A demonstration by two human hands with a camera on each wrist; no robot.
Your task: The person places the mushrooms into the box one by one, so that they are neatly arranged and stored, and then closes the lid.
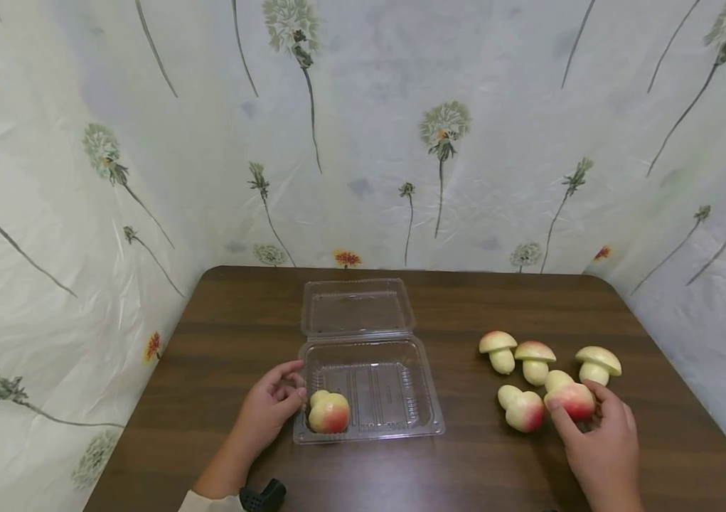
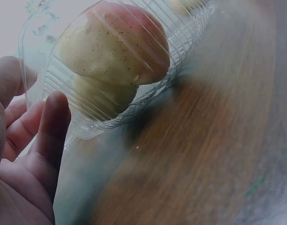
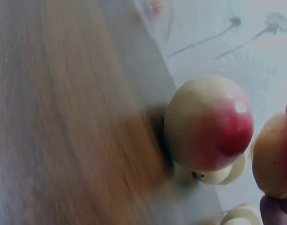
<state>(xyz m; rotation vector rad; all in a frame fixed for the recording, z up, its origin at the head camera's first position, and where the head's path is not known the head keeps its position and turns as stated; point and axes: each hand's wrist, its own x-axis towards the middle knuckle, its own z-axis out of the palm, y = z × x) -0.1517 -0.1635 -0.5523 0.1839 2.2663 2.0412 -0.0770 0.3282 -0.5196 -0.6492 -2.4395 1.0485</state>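
A clear plastic clamshell container (image 1: 388, 429) lies with its lid folded back. My left hand (image 1: 271, 402) holds its left rim, thumb and forefinger at the edge in the left wrist view. Inside the near left corner sits one mushroom-shaped piece (image 1: 329, 412), pale yellow with a red blush. My right hand (image 1: 602, 441) grips another such toy mushroom (image 1: 572, 400) by its red cap between thumb and fingers. Just left of that hand lies a toy mushroom (image 1: 522, 410), also large in the right wrist view (image 3: 209, 124).
Behind the right hand are three more toy mushrooms, at the left (image 1: 499, 350), middle (image 1: 535, 361) and right (image 1: 597, 364). The container's open lid (image 1: 358, 307) extends toward the back of the brown table (image 1: 222, 320). Flower-patterned sheeting (image 1: 363, 142) surrounds the table.
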